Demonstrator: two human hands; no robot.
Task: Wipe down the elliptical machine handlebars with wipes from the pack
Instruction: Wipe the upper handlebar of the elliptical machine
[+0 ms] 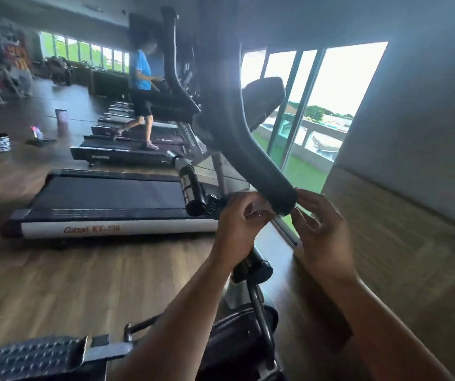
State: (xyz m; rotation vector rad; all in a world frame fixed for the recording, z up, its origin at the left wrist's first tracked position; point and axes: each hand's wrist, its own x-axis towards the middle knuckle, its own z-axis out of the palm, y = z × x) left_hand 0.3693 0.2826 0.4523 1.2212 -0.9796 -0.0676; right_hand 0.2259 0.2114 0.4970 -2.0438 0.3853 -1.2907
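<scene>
A curved black foam handlebar (pixel 237 133) of the elliptical comes down from the top centre and ends just above my hands. My left hand (pixel 237 224) pinches a white wipe (pixel 260 206) against the lower left side of the bar's end. My right hand (pixel 322 226) is on the other side of the end, fingers loosely spread, fingertips touching or almost touching the foam. A second black handlebar (pixel 171 50) rises further back. No pack of wipes shows in this view.
A short fixed grip (pixel 192 188) with a chrome band sits left of my hands, another grip (pixel 256 268) below them. The studded pedal (pixel 28 356) is at bottom left. Treadmills (pixel 105 193) line the wooden floor; a person walks on one. Windows stand to the right.
</scene>
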